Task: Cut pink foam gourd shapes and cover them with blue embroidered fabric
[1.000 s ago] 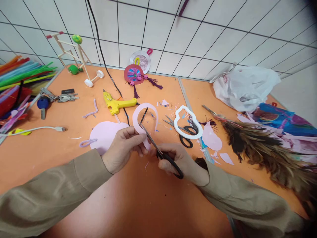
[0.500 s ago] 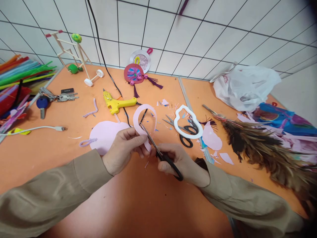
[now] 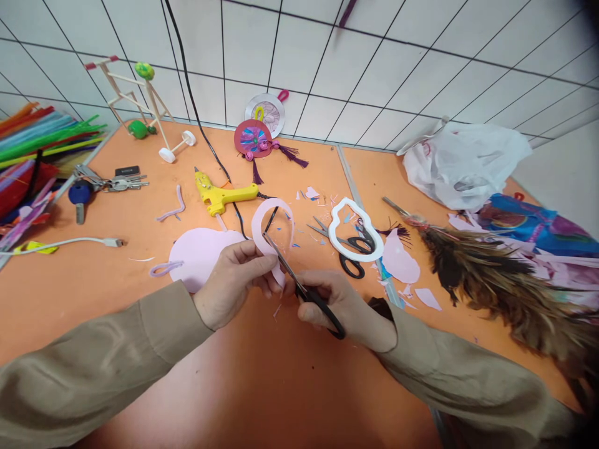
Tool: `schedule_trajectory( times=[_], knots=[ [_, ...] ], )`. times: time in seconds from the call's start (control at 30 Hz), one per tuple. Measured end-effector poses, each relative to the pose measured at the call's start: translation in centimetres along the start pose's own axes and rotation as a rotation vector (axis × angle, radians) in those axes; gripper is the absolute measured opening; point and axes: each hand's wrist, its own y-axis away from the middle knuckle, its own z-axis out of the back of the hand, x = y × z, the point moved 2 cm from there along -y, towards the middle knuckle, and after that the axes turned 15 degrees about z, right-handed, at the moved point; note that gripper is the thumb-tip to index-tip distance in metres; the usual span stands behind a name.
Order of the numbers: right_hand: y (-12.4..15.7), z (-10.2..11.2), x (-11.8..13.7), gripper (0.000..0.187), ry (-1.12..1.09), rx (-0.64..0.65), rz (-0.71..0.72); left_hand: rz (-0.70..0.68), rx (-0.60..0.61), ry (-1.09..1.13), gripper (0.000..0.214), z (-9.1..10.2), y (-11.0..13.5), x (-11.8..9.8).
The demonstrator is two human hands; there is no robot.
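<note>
My left hand [image 3: 246,271] pinches a curved pink paper strip [image 3: 260,226] that loops up and away from the fingers. Black-handled scissors [image 3: 322,307] are in my right hand [image 3: 334,302], their blades pointing up and left against the inner edge of the strip. Under and beside my left wrist lies a pink paper shape [image 3: 201,249] with a lilac pipe-cleaner loop [image 3: 163,269] at its left edge. To the right of my hands, a white gourd-shaped frame [image 3: 334,232] rests over a second pair of scissors [image 3: 350,268].
A yellow glue gun [image 3: 224,196] with a black cord lies behind my hands. Keys [image 3: 126,182] and pipe cleaners [image 3: 47,137] are at the left. Pink paper scraps [image 3: 400,259], a feather duster [image 3: 477,280] and a white plastic bag [image 3: 463,162] are at the right.
The loop of the pink paper strip has shifted very slightly, its right side moving a little inward. Both hands and the scissors stay almost in place.
</note>
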Motion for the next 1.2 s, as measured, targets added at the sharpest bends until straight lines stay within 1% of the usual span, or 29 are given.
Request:
schedule_trajectory(
  times=[0.13, 0.27, 0.4, 0.53, 0.73, 0.93, 1.2],
  knots=[
    [-0.06, -0.02, 0.03, 0.061, -0.01, -0.005, 0.0, 0.0, -0.003, -0.023, 0.016, 0.09, -0.06, -0.07],
    [0.0, 0.02, -0.03, 0.058, -0.025, -0.011, 0.026, -0.002, 0.003, -0.043, 0.015, 0.29, -0.05, 0.0],
    [0.09, 0.08, -0.17, 0.058, -0.011, 0.004, 0.029, 0.006, 0.0, -0.063, 0.013, 0.34, -0.04, -0.08],
    [0.09, 0.17, -0.24, 0.056, -0.005, 0.02, 0.064, 0.017, -0.009, -0.075, 0.012, 0.12, 0.0, -0.3],
    [0.1, 0.25, -0.31, 0.058, -0.008, 0.019, 0.022, 0.02, -0.02, -0.077, 0.013, 0.01, 0.11, -0.44],
    [0.05, 0.18, -0.09, 0.061, -0.011, 0.028, 0.005, 0.009, -0.038, -0.038, 0.027, -0.19, 0.09, -0.66],
    [-0.07, 0.12, 0.25, 0.061, 0.021, 0.021, 0.013, -0.029, -0.065, -0.028, 0.022, -0.18, 0.05, -0.88]
  ],
)
